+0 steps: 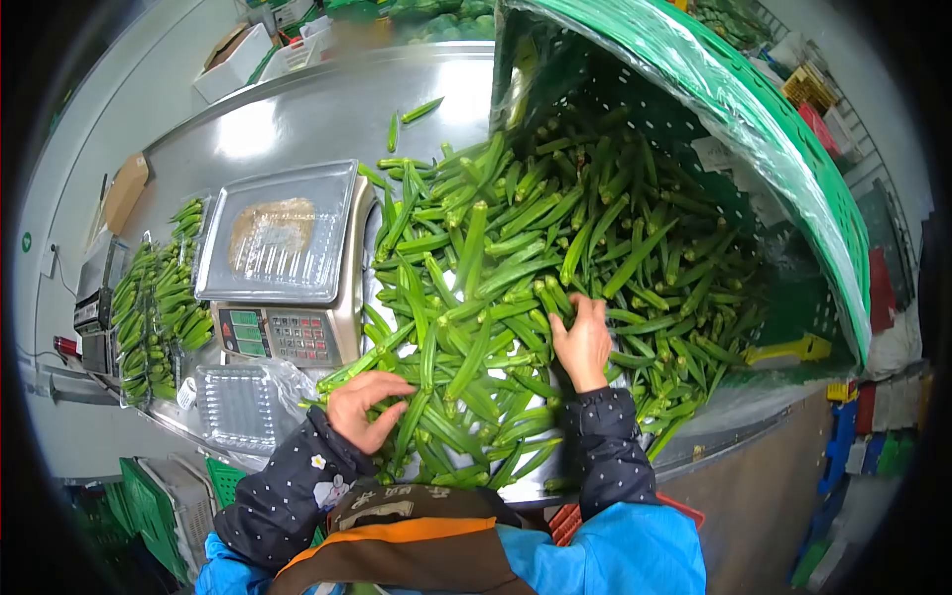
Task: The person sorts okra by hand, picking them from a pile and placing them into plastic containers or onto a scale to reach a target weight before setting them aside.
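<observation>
A big heap of green okra (pixel 476 253) spreads over the metal table and into a tipped green crate. At the near left edge of the heap, my left hand (pixel 365 409) has its fingers curled, the thumb standing off from them. Green pod tips poke out on its far side, so it appears to hold okra, though the palm is hidden. My right hand (pixel 582 342) reaches into the middle of the heap, fingertips closed around an okra pod. Left of the heap stands a digital scale (pixel 288 335) with an empty clear plastic tray (pixel 273 238) on its platform.
The green crate (pixel 833 198), lined with clear plastic, lies on its side at the right. More clear trays (pixel 238 407) are stacked before the scale. Packed okra (pixel 164 297) lies at far left. Two loose pods rest on the metal table (pixel 327 104) behind the heap.
</observation>
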Action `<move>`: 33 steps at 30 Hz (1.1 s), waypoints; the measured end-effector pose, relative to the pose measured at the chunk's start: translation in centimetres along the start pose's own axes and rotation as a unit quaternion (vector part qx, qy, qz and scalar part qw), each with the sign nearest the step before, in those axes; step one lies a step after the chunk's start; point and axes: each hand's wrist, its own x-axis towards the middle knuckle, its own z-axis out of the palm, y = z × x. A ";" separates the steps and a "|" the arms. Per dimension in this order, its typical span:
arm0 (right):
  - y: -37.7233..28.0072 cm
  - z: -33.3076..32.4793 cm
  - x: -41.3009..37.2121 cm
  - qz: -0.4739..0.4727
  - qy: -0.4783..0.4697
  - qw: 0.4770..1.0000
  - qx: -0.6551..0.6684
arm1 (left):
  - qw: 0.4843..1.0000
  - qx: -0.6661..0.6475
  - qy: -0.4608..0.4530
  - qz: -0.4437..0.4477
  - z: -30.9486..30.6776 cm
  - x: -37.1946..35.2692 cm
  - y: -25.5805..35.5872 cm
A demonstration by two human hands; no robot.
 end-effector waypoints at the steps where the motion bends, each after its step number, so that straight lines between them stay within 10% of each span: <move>1: 0.4 0.0 0.1 -0.012 0.005 1.000 0.026 | 1.000 0.003 0.003 0.001 0.2 0.3 0.2; 7: 1.0 -0.2 -0.3 -0.065 0.062 0.991 0.096 | 0.977 -0.149 -0.081 -0.131 2.2 3.4 1.7; 10: -2.0 -3.0 -1.8 0.038 -0.019 0.981 0.187 | 0.877 -0.416 -0.118 -0.207 5.2 4.6 0.3; 13: -5.5 -4.1 -2.7 -0.098 -0.131 0.920 0.357 | 0.796 -0.542 -0.119 -0.243 8.3 5.7 -0.7; 17: -7.0 -2.7 2.9 -0.230 0.017 0.946 0.230 | 0.654 -0.660 -0.151 -0.339 7.2 5.9 -1.3; 26: -7.6 1.3 9.3 -0.383 -0.109 0.905 -0.152 | 0.761 -0.559 -0.051 -0.325 5.4 3.8 -1.9; 33: -7.4 -1.0 7.7 -0.379 -0.190 0.906 -0.016 | 0.796 -0.521 -0.064 -0.302 4.1 3.1 -1.5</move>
